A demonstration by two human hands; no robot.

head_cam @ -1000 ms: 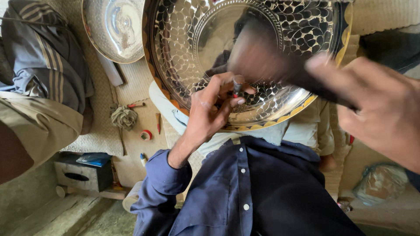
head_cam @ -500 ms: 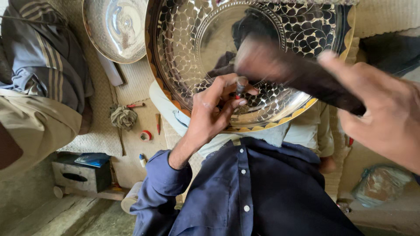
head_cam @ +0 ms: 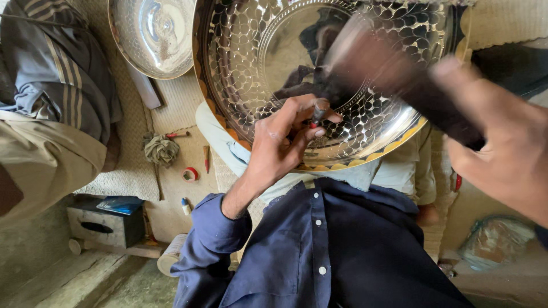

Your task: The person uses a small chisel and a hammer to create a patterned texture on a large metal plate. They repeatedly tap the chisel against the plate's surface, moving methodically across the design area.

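Two hands work over a large shiny metal tray (head_cam: 257, 85) whose surface is covered in small hammered scale-shaped dents around a smooth round centre. The tray rests on the person's lap, its lower rim just above the dark blue shirt (head_cam: 325, 245), and fills the upper middle of the view.

The left hand (head_cam: 279, 145) is closed around a short metal punch (head_cam: 319, 109), fingers and thumb pinching it near its top, with the tip set on the dented band close to the tray's lower rim. The right hand (head_cam: 502, 142) is clenched on the handle of a dark hammer (head_cam: 388, 68), which is blurred; its head hangs above the tray's centre, up and to the right of the punch, not touching it.

A second, smaller metal dish (head_cam: 154, 37) lies on the floor at the upper left, its edge tucked just behind the big tray's left rim. Below it on the floor sit a knotted rag (head_cam: 161, 149), a small roll of red tape (head_cam: 190, 174) and a short pointed tool (head_cam: 206, 158), near one another. A grey box (head_cam: 103, 228) with a blue packet on top stands at the lower left. Another person's striped sleeve (head_cam: 68, 80) shows along the left edge.
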